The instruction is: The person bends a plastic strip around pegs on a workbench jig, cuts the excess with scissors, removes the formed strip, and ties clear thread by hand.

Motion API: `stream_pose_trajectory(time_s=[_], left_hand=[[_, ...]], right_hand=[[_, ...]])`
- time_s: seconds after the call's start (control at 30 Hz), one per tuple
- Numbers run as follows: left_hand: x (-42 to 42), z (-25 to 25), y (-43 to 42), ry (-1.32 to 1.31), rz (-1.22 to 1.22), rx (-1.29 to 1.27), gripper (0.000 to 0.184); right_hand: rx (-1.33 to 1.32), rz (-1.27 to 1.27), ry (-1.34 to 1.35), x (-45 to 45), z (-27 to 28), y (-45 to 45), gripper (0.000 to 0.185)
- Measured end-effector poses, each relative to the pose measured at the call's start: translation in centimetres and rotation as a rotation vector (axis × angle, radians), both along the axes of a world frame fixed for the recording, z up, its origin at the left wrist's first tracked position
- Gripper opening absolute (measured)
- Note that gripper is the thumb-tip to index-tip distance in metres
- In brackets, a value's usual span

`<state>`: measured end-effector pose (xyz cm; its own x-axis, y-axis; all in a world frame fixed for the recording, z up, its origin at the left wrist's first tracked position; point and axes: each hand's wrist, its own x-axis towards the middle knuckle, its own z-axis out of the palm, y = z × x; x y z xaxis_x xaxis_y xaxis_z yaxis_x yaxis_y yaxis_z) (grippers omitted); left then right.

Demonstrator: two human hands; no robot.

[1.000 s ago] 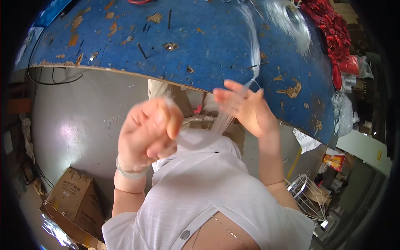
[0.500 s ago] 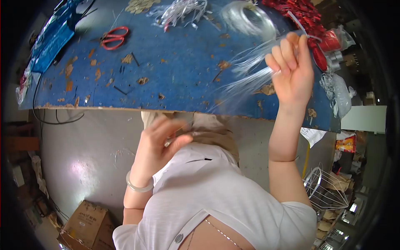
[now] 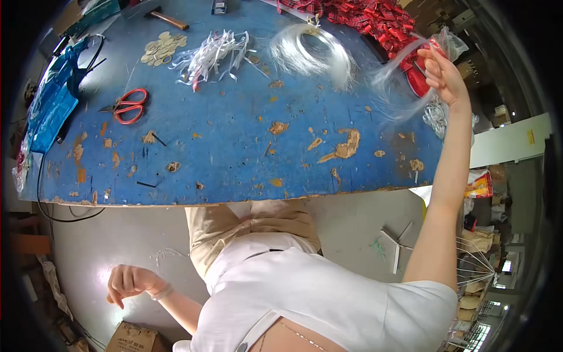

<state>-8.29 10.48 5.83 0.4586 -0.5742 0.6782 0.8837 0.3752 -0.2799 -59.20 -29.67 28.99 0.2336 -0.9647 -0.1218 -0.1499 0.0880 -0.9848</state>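
My right hand point(image 3: 441, 75) is raised over the right end of the blue table, its fingers closed on a bundle of fine white strands point(image 3: 394, 73). The loose ends trail left and down from the grip. Close by lies a heap of red plaid ribbon bows point(image 3: 375, 26). My left hand point(image 3: 132, 281) hangs off the table at the lower left, above the floor. Its fingers are loosely bent and slightly apart, with nothing visible in them. A coil of white strands point(image 3: 314, 51) lies on the table at the back.
On the blue table point(image 3: 229, 141) lie red-handled scissors point(image 3: 130, 107), a pile of pale discs point(image 3: 164, 48), white ribbon strips point(image 3: 214, 57) and a hammer point(image 3: 167, 19). Blue plastic packaging point(image 3: 56, 108) is at the left edge. A cardboard box point(image 3: 136, 339) stands on the floor.
My right hand has moved right and outward with the white strands. My left hand has swung left and down, away from my lap. The view has shifted, showing more of the table's far side.
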Motion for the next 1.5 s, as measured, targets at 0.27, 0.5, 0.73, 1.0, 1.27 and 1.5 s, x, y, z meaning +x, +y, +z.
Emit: stream_pose_trajectory(time_s=[0.27, 0.5, 0.73, 1.0, 1.27, 1.5], left_hand=[[-2.5, 1.0, -6.7, -0.372, -0.129, 0.184, 0.034], [-3.2, -1.3, -9.6, -0.408, -0.084, 0.505, 0.043], [-4.5, -2.6, -10.7, -0.429, 0.008, 0.782, 0.041], [-5.1, -2.9, -11.2, -0.461, -0.022, 0.868, 0.042], [-7.8, 1.8, -11.9, -0.598, 0.2, 1.258, 0.05], [-13.0, 7.1, -15.4, -1.543, 1.358, 1.125, 0.039]], right_hand=[[-0.294, 0.231, 0.474, 4.8, 3.0, -0.6, 0.03], [-0.124, 0.437, 0.375, 8.1, -2.9, -14.4, 0.03], [0.048, 0.271, 0.496, 9.6, -18.2, -27.5, 0.029], [-0.385, 0.044, 0.641, 9.1, -22.7, -29.4, 0.034], [-1.225, -0.023, 0.605, 13.2, -9.6, -15.1, 0.016], [-0.835, 0.718, 0.309, 21.9, -9.7, 14.8, 0.076]])
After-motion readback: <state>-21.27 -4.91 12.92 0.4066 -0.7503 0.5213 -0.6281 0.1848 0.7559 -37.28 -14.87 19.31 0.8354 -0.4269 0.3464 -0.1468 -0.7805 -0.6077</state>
